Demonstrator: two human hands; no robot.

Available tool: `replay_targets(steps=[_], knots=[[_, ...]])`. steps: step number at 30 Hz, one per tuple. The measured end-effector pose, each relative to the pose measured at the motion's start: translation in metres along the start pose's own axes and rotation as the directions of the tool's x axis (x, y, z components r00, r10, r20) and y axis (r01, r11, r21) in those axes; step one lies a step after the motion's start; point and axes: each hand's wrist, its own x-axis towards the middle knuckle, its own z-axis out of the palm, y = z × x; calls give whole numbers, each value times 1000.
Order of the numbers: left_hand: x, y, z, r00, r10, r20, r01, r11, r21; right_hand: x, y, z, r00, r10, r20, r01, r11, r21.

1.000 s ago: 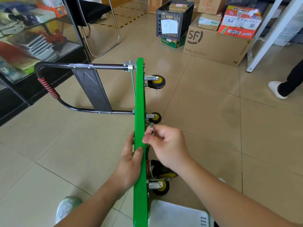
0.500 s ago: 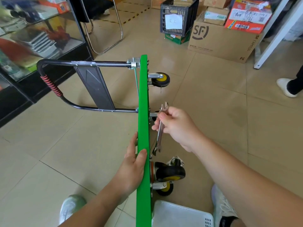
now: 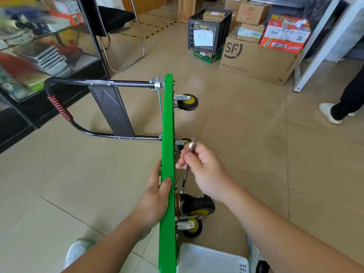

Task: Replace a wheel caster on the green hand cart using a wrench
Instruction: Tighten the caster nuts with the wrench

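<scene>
The green hand cart (image 3: 167, 123) stands on its edge on the tiled floor, deck upright, its black handle (image 3: 59, 107) sticking out to the left. My left hand (image 3: 155, 196) grips the deck's top edge, thumb on the right face. My right hand (image 3: 204, 168) holds a silver wrench (image 3: 190, 154) just right of the deck, its lower end pointing down toward a large black-and-yellow caster (image 3: 197, 206). A smaller yellow caster (image 3: 192, 226) sits below it. Two more casters (image 3: 188, 102) are fixed farther along the deck.
A white plastic basket (image 3: 212, 259) lies at the bottom by my shoes. A glass display cabinet (image 3: 39, 56) stands left. A black crate (image 3: 208, 32) and cardboard boxes (image 3: 256, 60) sit at the back. Another person's leg (image 3: 344, 103) is at the right.
My right hand drew the wrench out beside the deck, then held it there with its lower end toward the large caster. My left hand stayed on the deck's edge.
</scene>
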Motion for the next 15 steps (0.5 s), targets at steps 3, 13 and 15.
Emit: replay_targets(steps=[3,13,15], knots=[[-1,-1,0,1000,1,4,-1,1000,30,-8,-1,1,995,-91,-50,86,992,-93],[-1,3,1,1000,-8,-18,9,998,61,-19,8,15,985,-171,-15,166,969,-181],[-1,2,2,1000,-10,-18,11,998,56,-17,9,14,987,-163,-6,159,971,-179]])
